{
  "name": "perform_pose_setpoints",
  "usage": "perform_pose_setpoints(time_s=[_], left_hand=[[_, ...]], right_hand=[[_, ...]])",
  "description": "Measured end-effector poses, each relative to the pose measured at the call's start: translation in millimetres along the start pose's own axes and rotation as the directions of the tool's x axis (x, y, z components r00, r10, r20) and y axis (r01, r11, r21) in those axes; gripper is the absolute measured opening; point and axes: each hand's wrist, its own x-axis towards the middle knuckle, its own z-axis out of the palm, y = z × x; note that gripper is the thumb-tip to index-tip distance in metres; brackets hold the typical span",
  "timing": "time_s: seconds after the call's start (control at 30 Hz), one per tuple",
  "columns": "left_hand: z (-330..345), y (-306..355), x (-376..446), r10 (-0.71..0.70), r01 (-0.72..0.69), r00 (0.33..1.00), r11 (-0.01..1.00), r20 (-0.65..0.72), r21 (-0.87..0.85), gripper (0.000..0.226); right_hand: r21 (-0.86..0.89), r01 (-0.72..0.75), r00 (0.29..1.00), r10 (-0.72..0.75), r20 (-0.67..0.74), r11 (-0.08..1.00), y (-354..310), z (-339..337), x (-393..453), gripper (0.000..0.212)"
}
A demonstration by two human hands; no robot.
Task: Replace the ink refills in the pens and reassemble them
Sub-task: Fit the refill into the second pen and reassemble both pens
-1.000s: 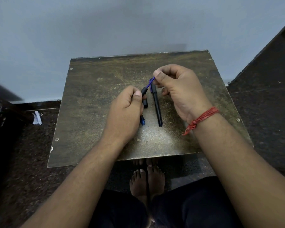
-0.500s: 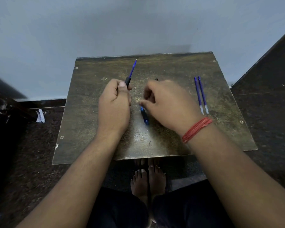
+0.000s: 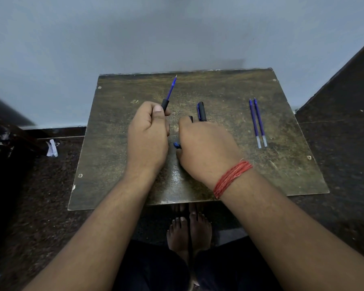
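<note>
Nearest, right hand (image 3: 206,150) flat on table (image 3: 114,164), fingers curled over a small blue pen part (image 3: 177,145); grip hidden, cannot tell. Left hand (image 3: 148,133) fisted around black pen (image 3: 165,105), blue refill (image 3: 171,89) sticking out. Farther right, two spare refills (image 3: 257,122) side by side.

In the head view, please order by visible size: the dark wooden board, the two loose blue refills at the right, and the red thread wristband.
1. Dark wooden board, by far the largest.
2. The two loose blue refills; side by side, they look alike in length.
3. Red thread wristband, though it is nearer the camera, so this rank is unsure.
</note>
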Motion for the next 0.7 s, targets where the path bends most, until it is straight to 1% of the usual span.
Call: perform_pose_setpoints(time_s=[0.1, 0.17, 0.2, 0.23, 0.27, 0.33, 0.4, 0.43, 0.47, 0.53, 0.6, 0.7], left_hand=[[-0.4, -0.1, -0.4, 0.003, -0.003, 1.0, 1.0, -0.013, -0.005, 0.029], [-0.6, 0.3, -1.3, 0.006, -0.007, 1.0, 1.0, -0.02, -0.01, 0.03], [0.0, 0.2, -2.0, 0.008, -0.008, 1.0, 1.0, -0.017, -0.011, 0.03], [0.3, -0.3, -2.6, 0.009, -0.009, 1.0, 1.0, -0.01, -0.009, 0.03], [0.7, -0.5, -3.4, 0.012, -0.012, 1.0, 1.0, 0.006, -0.005, 0.03], [6.0, -1.1, -6.7, 0.029, -0.03, 0.998, 1.0, 0.058, 0.009, 0.031], [10.6, -0.4, -11.1, 0.054, -0.059, 0.993, 0.997, 0.103, 0.046, 0.031], [12.3, 0.1, -13.1, 0.064, -0.072, 0.991, 0.995, 0.12, 0.063, 0.031], [13.9, 0.6, -14.9, 0.073, -0.083, 0.989, 0.994, 0.133, 0.074, 0.031], [15.7, 0.2, -16.6, 0.085, -0.098, 0.986, 0.991, 0.146, 0.087, 0.03], [16.4, -0.4, -17.6, 0.096, -0.113, 0.983, 0.988, 0.159, 0.102, 0.031], [17.3, -0.2, -19.3, 0.108, -0.13, 0.979, 0.984, 0.173, 0.119, 0.031]], right_hand=[[0.111, -0.019, 1.0, 0.017, 0.018, 0.994, 4.0, -4.4, 4.6, 0.018], [0.246, -0.092, 0.996, 0.092, 0.009, 0.965, 13.6, -7.8, 10.6, 0.02], [0.346, -0.135, 0.989, 0.148, -0.01, 0.928, 20.6, -8.7, 13.5, 0.022], [0.465, -0.172, 0.977, 0.211, -0.033, 0.868, 27.7, -8.3, 16.6, 0.024], [0.589, -0.197, 0.96, 0.276, -0.047, 0.784, 33.9, -7.9, 18.9, 0.024], [0.807, -0.187, 0.917, 0.395, -0.062, 0.561, 47.3, -7.2, 22.3, 0.022], [0.935, -0.135, 0.871, 0.49, -0.045, 0.327, 54.4, -7.4, 25.4, 0.017], [0.967, -0.11, 0.85, 0.525, -0.028, 0.23, 56.3, -7.1, 26.7, 0.014], [0.984, -0.086, 0.832, 0.555, -0.015, 0.156, 57.9, -6.7, 27.9, 0.012], [0.996, -0.044, 0.801, 0.599, -0.007, 0.071, 61.0, -5.5, 30.0, 0.009], [0.999, -0.004, 0.785, 0.619, -0.021, 0.04, 64.6, -4.1, 31.6, 0.008], [0.998, 0.046, 0.777, 0.626, -0.059, 0.036, 67.9, -5.6, 32.8, 0.009]])
